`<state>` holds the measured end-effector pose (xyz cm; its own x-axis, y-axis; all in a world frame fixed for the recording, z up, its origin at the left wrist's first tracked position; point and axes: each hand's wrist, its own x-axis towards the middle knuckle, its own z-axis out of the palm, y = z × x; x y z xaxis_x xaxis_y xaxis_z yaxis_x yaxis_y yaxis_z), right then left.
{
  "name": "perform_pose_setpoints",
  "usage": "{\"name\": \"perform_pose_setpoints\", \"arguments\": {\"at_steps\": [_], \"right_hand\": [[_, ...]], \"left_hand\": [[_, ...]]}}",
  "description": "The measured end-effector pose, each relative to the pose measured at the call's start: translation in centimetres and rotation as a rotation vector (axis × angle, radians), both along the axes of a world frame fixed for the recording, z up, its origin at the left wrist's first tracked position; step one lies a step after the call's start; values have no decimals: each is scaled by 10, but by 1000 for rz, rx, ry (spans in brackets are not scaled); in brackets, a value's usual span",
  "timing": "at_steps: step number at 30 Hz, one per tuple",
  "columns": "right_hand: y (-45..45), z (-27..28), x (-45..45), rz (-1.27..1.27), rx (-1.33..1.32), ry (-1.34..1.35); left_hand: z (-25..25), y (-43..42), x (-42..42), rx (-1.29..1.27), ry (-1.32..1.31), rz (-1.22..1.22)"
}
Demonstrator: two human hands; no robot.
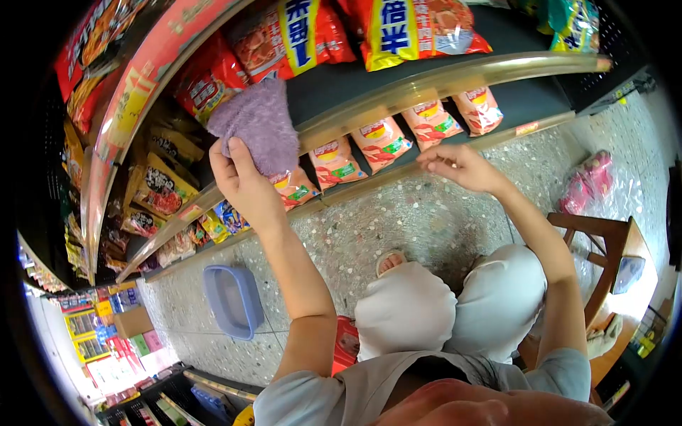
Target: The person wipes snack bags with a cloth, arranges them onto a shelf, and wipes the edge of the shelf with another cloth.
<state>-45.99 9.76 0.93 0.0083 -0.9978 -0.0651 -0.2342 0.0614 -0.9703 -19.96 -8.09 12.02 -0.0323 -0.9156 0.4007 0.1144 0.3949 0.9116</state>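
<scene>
Head view: a blue rectangular plastic basin [256, 307] sits on the speckled grey floor [334, 238]. My left grip [245, 183] pinches a fluffy purple cloth [261, 121] at the translucent plastic shelf-edge strip [497, 73], above shiny salmon-pink snack packets [381, 145]. My right grip [459, 167], loosely spread with curved fingers, hovers near them. Farther right, a bright-pink bundle [588, 182] lies in clear plastic.

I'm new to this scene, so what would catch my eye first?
Probably the fuzzy purple cloth in the left hand, up at the shelves. Next, big red-and-yellow bags on the shelf beyond, then the blue basin on the speckled floor at left.
</scene>
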Motion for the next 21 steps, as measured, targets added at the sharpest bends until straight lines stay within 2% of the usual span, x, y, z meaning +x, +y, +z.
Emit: {"name": "perform_pose_setpoints", "arguments": {"at_steps": [2,7,9,11,13,14,16,17,19,21], "right_hand": [[5,3,-8,-64,-31,-178],[26,29,-24,-221,-367,-488],[40,35,-33,-306,-369,-552],[48,30,-45,-403,-330,-563],[56,25,-55,-464,-269,-584],[60,19,-59,-503,-250,-484],[66,7,-64,-568,-204,-290],[68,2,-67,-594,-214,-266],[69,-2,-72,-638,-229,-216],[72,-7,-79,-656,-92,-314]], "left_hand": [[10,18,-29,153,254,-251],[-10,73,-114,518,121,-709],[-29,97,-146,623,64,-820],[-61,103,-169,532,-48,-779],[-70,107,-180,414,-223,-724],[-72,108,-182,346,-341,-692],[-85,108,-185,383,-240,-701],[-93,106,-186,342,-237,-685],[-94,108,-187,415,-229,-663],[-100,107,-187,488,-134,-636]]}}
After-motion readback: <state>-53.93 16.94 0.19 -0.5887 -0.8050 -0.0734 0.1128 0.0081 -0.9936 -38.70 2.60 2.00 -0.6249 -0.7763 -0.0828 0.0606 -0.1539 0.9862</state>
